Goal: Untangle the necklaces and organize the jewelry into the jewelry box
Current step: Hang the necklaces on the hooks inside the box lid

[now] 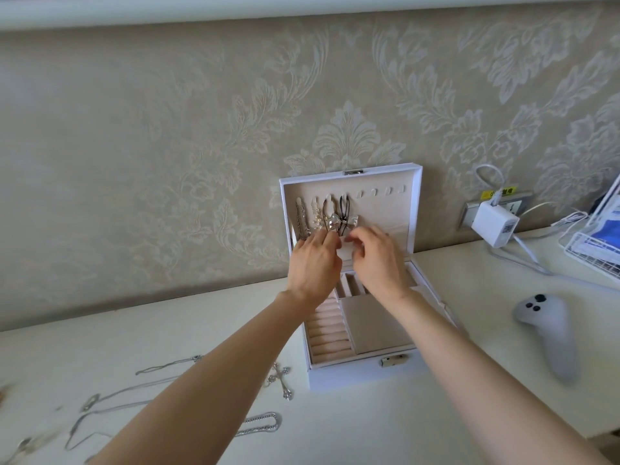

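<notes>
Necklaces (330,216) hung in lid (385,209), center frame; your left grip (315,260) and right grip (379,260) met below them, pinch unclear. Tucking needed slow, separate strands.

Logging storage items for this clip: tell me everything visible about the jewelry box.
The jewelry box is white outside, beige-lined, open on the table, its lid upright against the wall. Hooks in the lid carry four necklaces at left; the right hooks are bare. The base has ring rolls at left, compartments beside them, a metal clasp in front. The left hand and right hand reach the lid's lower part; their grip is unclear.
</notes>
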